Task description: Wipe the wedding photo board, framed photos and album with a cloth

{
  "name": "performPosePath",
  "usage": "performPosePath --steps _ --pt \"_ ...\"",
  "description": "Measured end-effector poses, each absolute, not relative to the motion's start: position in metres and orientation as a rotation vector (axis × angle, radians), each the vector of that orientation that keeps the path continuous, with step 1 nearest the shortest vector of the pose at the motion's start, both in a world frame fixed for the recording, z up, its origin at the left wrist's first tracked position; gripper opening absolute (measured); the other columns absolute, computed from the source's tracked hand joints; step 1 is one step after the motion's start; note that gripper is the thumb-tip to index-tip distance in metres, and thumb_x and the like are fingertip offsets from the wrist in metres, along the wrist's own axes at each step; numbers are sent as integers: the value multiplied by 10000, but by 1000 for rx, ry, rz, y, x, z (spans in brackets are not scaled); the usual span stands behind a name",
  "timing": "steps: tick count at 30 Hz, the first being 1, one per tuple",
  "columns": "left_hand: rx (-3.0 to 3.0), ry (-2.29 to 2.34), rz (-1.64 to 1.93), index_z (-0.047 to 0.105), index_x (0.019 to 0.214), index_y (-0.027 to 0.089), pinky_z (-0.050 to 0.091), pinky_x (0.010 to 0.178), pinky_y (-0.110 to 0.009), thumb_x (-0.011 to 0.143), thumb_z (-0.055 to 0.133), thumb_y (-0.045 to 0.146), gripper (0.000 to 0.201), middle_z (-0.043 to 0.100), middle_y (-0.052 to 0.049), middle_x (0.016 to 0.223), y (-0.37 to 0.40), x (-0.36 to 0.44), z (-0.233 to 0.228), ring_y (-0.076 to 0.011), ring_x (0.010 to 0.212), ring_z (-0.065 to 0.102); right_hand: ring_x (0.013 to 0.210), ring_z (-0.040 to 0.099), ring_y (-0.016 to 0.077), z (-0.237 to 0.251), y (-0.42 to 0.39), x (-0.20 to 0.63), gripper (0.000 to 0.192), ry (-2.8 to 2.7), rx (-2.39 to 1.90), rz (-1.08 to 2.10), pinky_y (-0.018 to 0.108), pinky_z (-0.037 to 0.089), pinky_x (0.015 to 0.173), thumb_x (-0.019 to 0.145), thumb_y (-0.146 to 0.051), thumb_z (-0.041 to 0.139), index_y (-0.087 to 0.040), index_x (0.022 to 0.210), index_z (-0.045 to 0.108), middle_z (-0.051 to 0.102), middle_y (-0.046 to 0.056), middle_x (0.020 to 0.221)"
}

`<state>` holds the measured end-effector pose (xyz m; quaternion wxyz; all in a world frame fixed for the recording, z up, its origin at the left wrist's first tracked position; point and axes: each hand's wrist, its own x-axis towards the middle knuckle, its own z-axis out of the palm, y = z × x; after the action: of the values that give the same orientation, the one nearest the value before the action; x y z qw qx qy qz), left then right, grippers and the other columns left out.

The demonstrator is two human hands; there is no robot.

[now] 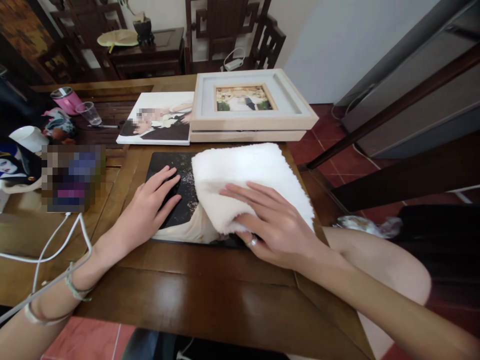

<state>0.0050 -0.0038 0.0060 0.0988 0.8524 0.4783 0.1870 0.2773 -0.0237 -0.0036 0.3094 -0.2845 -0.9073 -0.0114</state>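
A glossy dark photo panel (pixel 183 205) with a pale dress shape in its picture lies flat on the wooden table (pixel 210 290). My left hand (pixel 152 200) rests on the panel's left part, fingers stretched out and apart. A fluffy white towel (pixel 255 162) covers the panel's right part. My right hand (pixel 275 227), with a ring on one finger, presses on the towel's near part and grips a fold of it. What lies under the towel is hidden.
Behind the panel are a white-edged photo print (pixel 161 120) and stacked light wood frames (pixel 255 122). At left are a phone-like device (pixel 73 177) with a white cable (pixel 84 230), a clear cup (pixel 89 112), a pink tumbler (pixel 66 101) and a white cup (pixel 29 138).
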Motion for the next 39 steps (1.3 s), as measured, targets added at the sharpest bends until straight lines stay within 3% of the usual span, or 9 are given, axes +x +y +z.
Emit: performPosePath --steps 6,14,20,31,39 --pt "2535 1419 539 482 1379 169 328 1145 -513 1003 392 374 438 428 -138 1491 -3 5 5 -270 1422 338 1251 558 292 2 -47 286 151 -2440 -696 6 515 493 992 815 -87 529 -195 778 628 663 173 1243" --pt "2536 1394 572 485 1373 165 331 1140 -521 999 404 363 431 433 -143 1486 -4 4 5 -281 1417 345 1275 538 266 1 5 292 223 -2504 -757 35 539 406 1072 870 -131 489 -203 992 662 679 134 1224" --pt "2534 1392 577 478 1377 181 339 1129 -532 996 407 354 424 435 -140 1486 -4 3 4 -285 1413 351 1302 506 307 -3 41 292 221 -2479 -937 18 590 380 1067 906 -175 469 -180 1034 649 684 160 1181" --pt "2509 1407 606 507 1340 154 344 1138 -505 1006 340 277 394 420 -141 1492 -4 5 4 -263 1401 373 1326 479 303 6 -39 273 142 -2554 -653 60 567 360 1103 854 -128 516 -183 871 645 608 151 1333" --pt "2530 1329 726 505 1343 123 361 1145 -481 989 368 240 396 500 -152 1428 2 -1 -2 -250 1368 427 1311 499 284 -1 -1 268 229 -2506 -764 -9 543 392 1076 853 -127 482 -180 1009 641 644 161 1274"
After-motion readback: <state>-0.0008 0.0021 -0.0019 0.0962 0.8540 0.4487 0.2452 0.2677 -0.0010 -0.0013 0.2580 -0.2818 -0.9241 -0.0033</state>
